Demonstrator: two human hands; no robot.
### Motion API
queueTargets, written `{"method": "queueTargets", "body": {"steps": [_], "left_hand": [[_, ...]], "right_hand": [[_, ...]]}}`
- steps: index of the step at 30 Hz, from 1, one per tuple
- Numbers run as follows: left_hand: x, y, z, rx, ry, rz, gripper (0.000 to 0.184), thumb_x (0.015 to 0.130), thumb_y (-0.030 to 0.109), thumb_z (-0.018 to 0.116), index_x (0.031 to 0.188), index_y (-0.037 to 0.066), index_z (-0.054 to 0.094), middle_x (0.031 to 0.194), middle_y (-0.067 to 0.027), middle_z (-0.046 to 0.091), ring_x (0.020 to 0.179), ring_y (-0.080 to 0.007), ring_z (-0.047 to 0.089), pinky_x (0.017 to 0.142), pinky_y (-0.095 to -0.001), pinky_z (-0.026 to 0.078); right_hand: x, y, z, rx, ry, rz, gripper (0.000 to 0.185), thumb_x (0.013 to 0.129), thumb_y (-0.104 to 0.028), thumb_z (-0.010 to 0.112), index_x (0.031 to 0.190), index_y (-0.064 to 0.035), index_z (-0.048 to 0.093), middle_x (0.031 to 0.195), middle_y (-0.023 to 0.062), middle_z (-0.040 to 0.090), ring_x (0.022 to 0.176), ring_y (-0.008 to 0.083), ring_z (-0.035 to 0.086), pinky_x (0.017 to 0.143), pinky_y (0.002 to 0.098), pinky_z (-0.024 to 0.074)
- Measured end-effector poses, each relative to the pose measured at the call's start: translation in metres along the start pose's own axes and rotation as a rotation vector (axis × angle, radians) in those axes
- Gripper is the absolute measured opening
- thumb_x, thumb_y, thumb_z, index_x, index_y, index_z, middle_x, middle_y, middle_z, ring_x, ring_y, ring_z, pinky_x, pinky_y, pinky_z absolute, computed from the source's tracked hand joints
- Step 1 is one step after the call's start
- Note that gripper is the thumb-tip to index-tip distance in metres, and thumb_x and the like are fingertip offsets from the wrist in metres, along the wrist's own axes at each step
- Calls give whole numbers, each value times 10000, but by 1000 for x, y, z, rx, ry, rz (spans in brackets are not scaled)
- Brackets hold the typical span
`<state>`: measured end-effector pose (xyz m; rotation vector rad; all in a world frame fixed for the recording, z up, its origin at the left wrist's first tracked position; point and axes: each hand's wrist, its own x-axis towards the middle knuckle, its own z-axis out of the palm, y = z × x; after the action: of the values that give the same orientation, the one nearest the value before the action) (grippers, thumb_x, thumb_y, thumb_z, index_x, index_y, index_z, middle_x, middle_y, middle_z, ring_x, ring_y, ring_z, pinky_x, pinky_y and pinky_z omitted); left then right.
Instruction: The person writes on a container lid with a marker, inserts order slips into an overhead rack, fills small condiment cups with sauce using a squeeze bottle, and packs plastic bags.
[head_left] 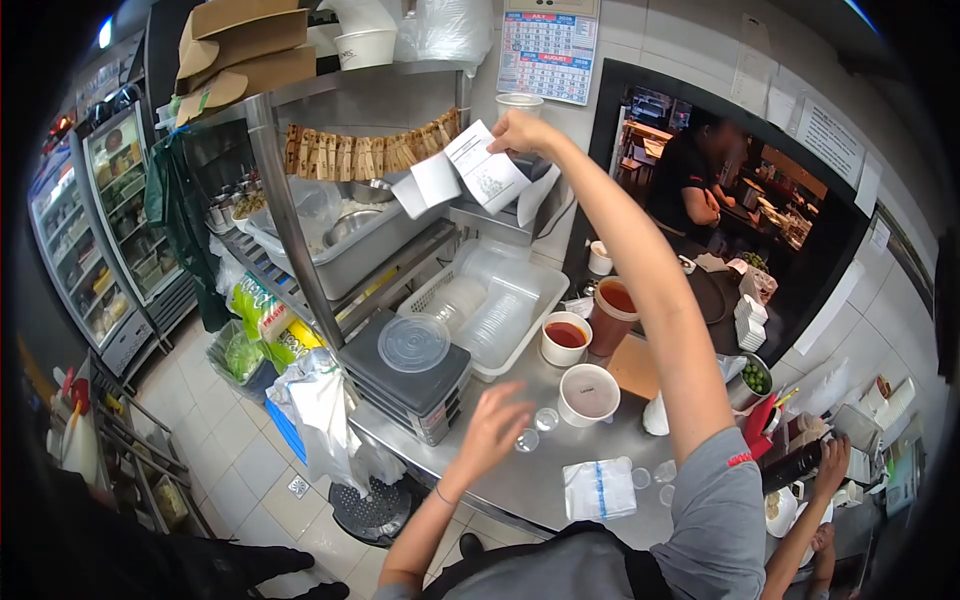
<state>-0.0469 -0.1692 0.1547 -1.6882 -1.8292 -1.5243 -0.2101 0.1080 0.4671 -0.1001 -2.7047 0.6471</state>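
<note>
My right hand (525,133) is raised at the shelf and pinches the upper edge of a white printed paper slip (487,172). The slip hangs folded beside a row of wooden clothespins (370,148). Slightly blurred, my left hand (490,430) hovers over the steel counter with fingers apart and nothing in it. Small clear lidded cups (546,419) lie just right of that hand. Beyond them stand a white paper bowl (589,394), a bowl of red sauce (565,338) and a tall tub of red-brown liquid (612,312).
Clear plastic containers fill a white basket (545,290). A black box (405,370) with a round lid on top sits left of it. A wrapped white packet (599,489) lies near my body. Another person's hand (833,458) works at right; a person (690,180) stands beyond the pass window.
</note>
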Motion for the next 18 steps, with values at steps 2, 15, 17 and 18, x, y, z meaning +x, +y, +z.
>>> {"method": "queueTargets", "body": {"steps": [2, 15, 17, 18], "left_hand": [[32, 5, -11, -238, 45, -122, 234, 808, 47, 616, 1040, 52, 645, 1187, -140, 565, 1112, -288, 528, 941, -379, 413], [202, 16, 23, -1850, 251, -339, 354, 975, 194, 381, 1295, 47, 409, 1332, -107, 453, 1237, -239, 435, 1035, -427, 362], [210, 28, 37, -1928, 220, -259, 340, 974, 198, 390, 1285, 63, 422, 1318, -94, 471, 1238, -234, 434, 1049, -422, 349], [213, 34, 44, -1931, 236, -252, 354, 974, 224, 404, 1296, 76, 422, 1326, -93, 468, 1239, -230, 433, 1053, -414, 346]], "right_hand": [[-33, -19, -8, 75, -74, 57, 203, 713, -126, 730, 863, 8, 699, 673, 83, 644, 567, 128, 590, 556, 286, 511], [-237, -21, -40, 383, 25, 183, 210, 827, -131, 660, 980, 13, 663, 808, 48, 676, 675, 63, 603, 593, 195, 468], [-261, -9, -47, 439, 80, 181, 190, 833, -126, 653, 967, 9, 666, 818, 51, 680, 682, 58, 602, 600, 200, 465], [-273, -5, -52, 432, 100, 192, 186, 836, -127, 649, 962, 10, 666, 814, 49, 680, 678, 58, 601, 596, 195, 462]]}}
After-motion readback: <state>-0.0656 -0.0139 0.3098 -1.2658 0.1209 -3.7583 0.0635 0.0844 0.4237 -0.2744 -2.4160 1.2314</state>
